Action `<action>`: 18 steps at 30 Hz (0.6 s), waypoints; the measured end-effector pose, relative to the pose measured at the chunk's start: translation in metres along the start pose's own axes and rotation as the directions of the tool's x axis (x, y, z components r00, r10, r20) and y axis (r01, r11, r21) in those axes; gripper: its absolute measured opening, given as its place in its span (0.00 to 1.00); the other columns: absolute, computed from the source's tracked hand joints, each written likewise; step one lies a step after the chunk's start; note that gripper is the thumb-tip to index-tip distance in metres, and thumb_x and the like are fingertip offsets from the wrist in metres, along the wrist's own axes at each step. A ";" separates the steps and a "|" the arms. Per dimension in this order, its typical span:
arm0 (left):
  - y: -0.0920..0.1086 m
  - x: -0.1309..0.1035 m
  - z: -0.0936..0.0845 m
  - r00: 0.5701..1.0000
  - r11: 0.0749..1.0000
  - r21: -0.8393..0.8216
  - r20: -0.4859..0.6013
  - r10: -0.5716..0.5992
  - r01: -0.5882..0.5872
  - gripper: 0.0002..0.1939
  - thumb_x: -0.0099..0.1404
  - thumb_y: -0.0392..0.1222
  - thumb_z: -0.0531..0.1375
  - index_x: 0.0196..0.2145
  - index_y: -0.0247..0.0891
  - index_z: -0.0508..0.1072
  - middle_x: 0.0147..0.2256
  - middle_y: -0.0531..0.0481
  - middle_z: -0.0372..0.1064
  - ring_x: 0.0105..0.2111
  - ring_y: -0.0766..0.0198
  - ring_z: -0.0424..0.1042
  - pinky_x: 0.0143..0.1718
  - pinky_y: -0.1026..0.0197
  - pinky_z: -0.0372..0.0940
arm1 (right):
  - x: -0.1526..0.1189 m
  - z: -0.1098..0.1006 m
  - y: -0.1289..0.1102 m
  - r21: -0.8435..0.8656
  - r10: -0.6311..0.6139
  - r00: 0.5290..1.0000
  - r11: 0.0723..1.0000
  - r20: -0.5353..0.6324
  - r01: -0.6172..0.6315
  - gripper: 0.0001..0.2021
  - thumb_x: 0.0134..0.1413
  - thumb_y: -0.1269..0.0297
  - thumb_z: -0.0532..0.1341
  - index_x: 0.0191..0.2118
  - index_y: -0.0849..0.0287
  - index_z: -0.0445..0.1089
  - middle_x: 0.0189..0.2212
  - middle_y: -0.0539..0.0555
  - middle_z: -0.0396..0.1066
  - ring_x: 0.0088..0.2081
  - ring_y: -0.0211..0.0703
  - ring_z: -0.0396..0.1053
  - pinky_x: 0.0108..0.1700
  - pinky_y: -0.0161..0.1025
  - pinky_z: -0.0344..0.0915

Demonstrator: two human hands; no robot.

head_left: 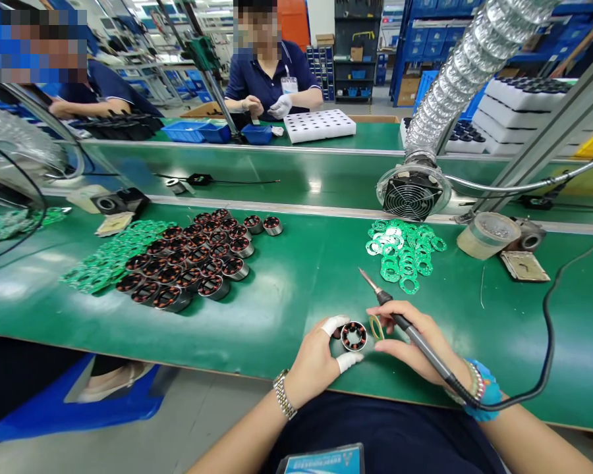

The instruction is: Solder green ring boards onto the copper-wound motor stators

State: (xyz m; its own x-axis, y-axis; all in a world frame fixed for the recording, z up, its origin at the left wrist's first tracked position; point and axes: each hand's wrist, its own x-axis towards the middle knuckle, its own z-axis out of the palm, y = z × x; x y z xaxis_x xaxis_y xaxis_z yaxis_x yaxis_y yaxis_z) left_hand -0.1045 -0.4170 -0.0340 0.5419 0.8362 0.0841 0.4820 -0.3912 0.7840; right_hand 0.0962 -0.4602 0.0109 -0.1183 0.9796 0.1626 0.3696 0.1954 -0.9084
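1 stator [346, 337] is grasped in the left hand [313, 368], between thumb and fingers; white cots [350, 361] are worn on the thumb and 1 finger. The stator's open face, with copper windings, is turned toward the camera. Whether the bench [286, 316] is touched by it cannot be told.

1 thin ring [372, 327] is pinched by its edges, on end, in the right hand [420, 342], just beside the stator and apart from it. An iron [423, 343] is also carried along the right hand, its tip directed up and to the left, clear of ring and stator. Its cable [548, 329] is looped over the bench to the right.

A cluster of stators [188, 260] is set out at left, with 2 units standing slightly apart at its far right corner. Green boards [113, 257] are laid along the cluster's left side. Loose green rings [408, 247] are heaped beyond the iron's tip, near the fan [412, 197], which is mounted at the foot of a silver duct [454, 72]. A tub [489, 236] is placed farther right.

Across the bench, 1 gloved co-worker [271, 72] is seated behind a white tray [321, 125].
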 end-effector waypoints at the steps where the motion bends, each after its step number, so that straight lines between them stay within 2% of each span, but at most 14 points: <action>1: -0.001 0.000 0.001 1.000 1.000 -0.008 -0.013 0.003 -0.003 0.25 0.50 0.46 0.66 0.45 0.38 0.66 0.41 0.43 0.70 0.40 0.54 0.71 0.42 0.51 0.67 | 0.002 0.001 0.000 -0.072 -0.056 0.998 0.996 0.011 0.057 0.18 0.47 0.61 0.65 0.46 0.54 0.64 0.37 0.53 0.70 0.37 0.42 0.70 0.41 0.38 0.69; 3: -0.002 -0.001 0.003 0.999 1.000 -0.021 -0.034 -0.002 0.001 0.25 0.51 0.45 0.66 0.45 0.38 0.65 0.41 0.44 0.70 0.41 0.54 0.71 0.43 0.51 0.67 | 0.008 0.007 -0.001 -0.146 -0.149 0.986 0.976 0.080 0.159 0.19 0.48 0.60 0.65 0.47 0.54 0.64 0.40 0.54 0.70 0.40 0.43 0.69 0.44 0.39 0.67; 7: -0.002 -0.002 0.003 0.998 0.996 -0.070 -0.043 -0.049 0.046 0.27 0.50 0.43 0.66 0.45 0.38 0.61 0.41 0.44 0.70 0.42 0.53 0.70 0.44 0.50 0.66 | 0.018 0.019 0.003 -0.188 -0.254 0.941 0.936 0.223 0.297 0.18 0.52 0.59 0.62 0.48 0.57 0.63 0.37 0.56 0.69 0.38 0.43 0.67 0.41 0.38 0.67; 14: -0.003 -0.005 0.004 0.995 0.995 -0.080 -0.072 -0.062 0.057 0.21 0.50 0.43 0.65 0.39 0.38 0.61 0.37 0.47 0.69 0.38 0.57 0.71 0.40 0.54 0.67 | 0.029 0.021 0.020 -0.137 -0.257 0.919 0.942 0.299 0.308 0.20 0.51 0.52 0.60 0.46 0.59 0.64 0.34 0.54 0.66 0.34 0.39 0.65 0.36 0.34 0.65; 18: -0.007 -0.007 0.003 0.996 0.998 -0.055 -0.093 0.011 -0.016 0.20 0.52 0.42 0.65 0.40 0.38 0.63 0.38 0.45 0.68 0.39 0.57 0.70 0.41 0.54 0.67 | 0.033 0.017 0.024 -0.097 -0.243 0.915 0.953 0.322 0.287 0.19 0.50 0.51 0.60 0.43 0.59 0.65 0.34 0.54 0.67 0.35 0.39 0.66 0.37 0.34 0.65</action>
State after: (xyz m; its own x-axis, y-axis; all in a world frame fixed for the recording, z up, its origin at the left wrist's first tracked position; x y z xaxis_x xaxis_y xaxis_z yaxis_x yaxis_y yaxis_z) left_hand -0.1090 -0.4211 -0.0416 0.4808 0.8640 0.1493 0.4350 -0.3829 0.8150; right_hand 0.0851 -0.4238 -0.0121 -0.4945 0.8338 0.2456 0.4076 0.4720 -0.7817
